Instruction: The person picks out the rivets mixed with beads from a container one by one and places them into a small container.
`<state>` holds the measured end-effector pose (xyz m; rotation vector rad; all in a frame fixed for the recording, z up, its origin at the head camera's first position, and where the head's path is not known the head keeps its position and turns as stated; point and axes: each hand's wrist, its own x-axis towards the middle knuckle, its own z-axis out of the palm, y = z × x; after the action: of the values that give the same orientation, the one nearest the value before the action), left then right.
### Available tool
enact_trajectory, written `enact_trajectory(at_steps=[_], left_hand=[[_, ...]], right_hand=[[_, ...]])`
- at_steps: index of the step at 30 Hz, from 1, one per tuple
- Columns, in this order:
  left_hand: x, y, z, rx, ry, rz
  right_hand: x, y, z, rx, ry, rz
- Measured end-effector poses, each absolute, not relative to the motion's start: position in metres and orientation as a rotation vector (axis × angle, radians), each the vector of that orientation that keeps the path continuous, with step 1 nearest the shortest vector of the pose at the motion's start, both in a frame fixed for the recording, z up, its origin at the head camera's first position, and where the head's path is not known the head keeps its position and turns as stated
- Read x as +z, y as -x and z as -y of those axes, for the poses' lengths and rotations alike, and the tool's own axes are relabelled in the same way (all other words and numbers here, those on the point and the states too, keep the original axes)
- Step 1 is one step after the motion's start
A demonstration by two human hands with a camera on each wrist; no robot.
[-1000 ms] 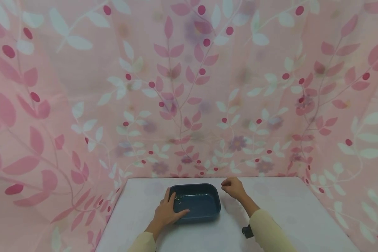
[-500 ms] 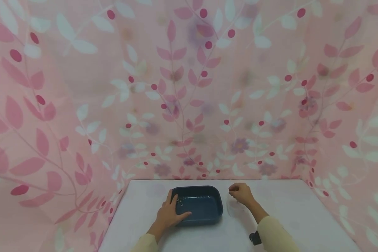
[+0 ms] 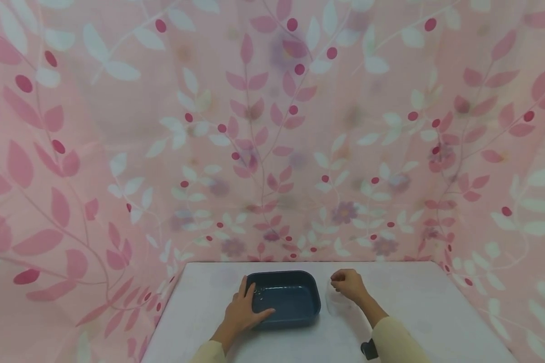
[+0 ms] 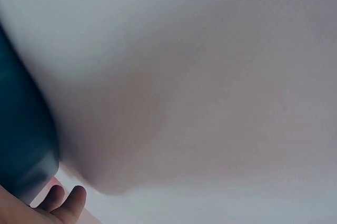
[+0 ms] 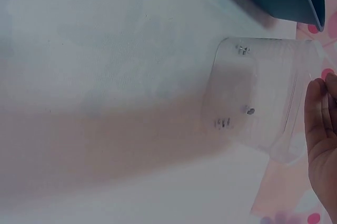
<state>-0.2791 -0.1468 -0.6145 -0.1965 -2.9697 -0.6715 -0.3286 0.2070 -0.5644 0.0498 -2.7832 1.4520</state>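
A dark blue rectangular dish (image 3: pixel 295 322) stands on the white table, with small bright bits in its left end. My left hand (image 3: pixel 241 313) rests on that end, fingers fairly straight at the left rim and thumb across the near rim. In the left wrist view, two of its fingertips (image 4: pixel 73 203) show past the dish's wall (image 4: pixel 26 129). Beside the dish sits a clear plastic tub (image 5: pixel 263 98) with several small dark bits in it. Over its rim is my right hand (image 3: pixel 350 286), fingertips drawn together; I cannot tell whether they pinch something small.
The white tabletop (image 3: pixel 427 307) ends at a pink leaf-patterned cloth (image 3: pixel 272 151) behind and at both sides. A dark wrist-worn device (image 3: pixel 369 348) sits under the right sleeve. The dish's edge (image 5: pixel 279 3) lies close to the tub.
My right hand has shifted right, away from the dish's right rim to over the tub, where it has stayed for the last half second. The left hand keeps its place on the dish.
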Motion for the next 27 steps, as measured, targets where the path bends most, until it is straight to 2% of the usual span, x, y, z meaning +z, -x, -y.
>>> enact_trajectory(at_steps=[21,27], left_hand=[[-0.6132,0.2789,0.1456,-0.657,0.177,2.999],[-0.6110,0.2788,0.1442,-0.684,0.170,2.993]], right_hand=[[-0.5692,0.3281,-0.2116,1.533,0.032,2.760],[-0.5672,0.3302,-0.2173,1.449,-0.017,2.804]])
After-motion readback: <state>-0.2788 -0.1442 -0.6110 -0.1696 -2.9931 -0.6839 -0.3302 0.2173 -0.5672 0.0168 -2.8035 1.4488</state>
